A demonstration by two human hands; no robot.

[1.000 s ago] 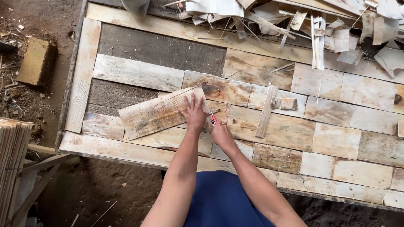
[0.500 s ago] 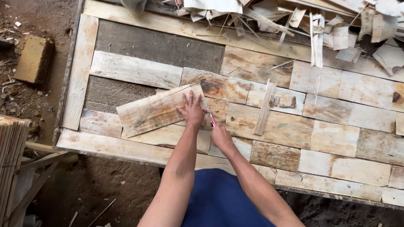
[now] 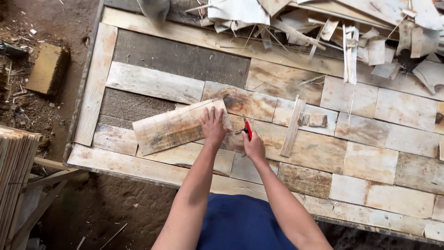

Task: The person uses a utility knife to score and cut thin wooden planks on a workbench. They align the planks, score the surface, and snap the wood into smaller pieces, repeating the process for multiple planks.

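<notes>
My left hand [image 3: 213, 127] presses flat, fingers spread, on the right end of a loose pale veneer sheet [image 3: 173, 127] that lies tilted on the work table. My right hand [image 3: 254, 147] grips a small red-handled knife [image 3: 247, 129], its blade pointing toward the sheet's right edge just beside my left hand. Under both hands lies a patchwork of rectangular veneer pieces [image 3: 370, 139] laid edge to edge across the table.
A narrow veneer strip [image 3: 292, 128] lies upright just right of my right hand. Torn veneer scraps [image 3: 333, 28] pile up at the table's far edge. A stack of thin sheets [image 3: 14, 171] stands at lower left; a block [image 3: 46, 69] lies on the dirt floor.
The two hands stay at the sheet's right end; the knife hand has shifted slightly. The view has drifted a little.
</notes>
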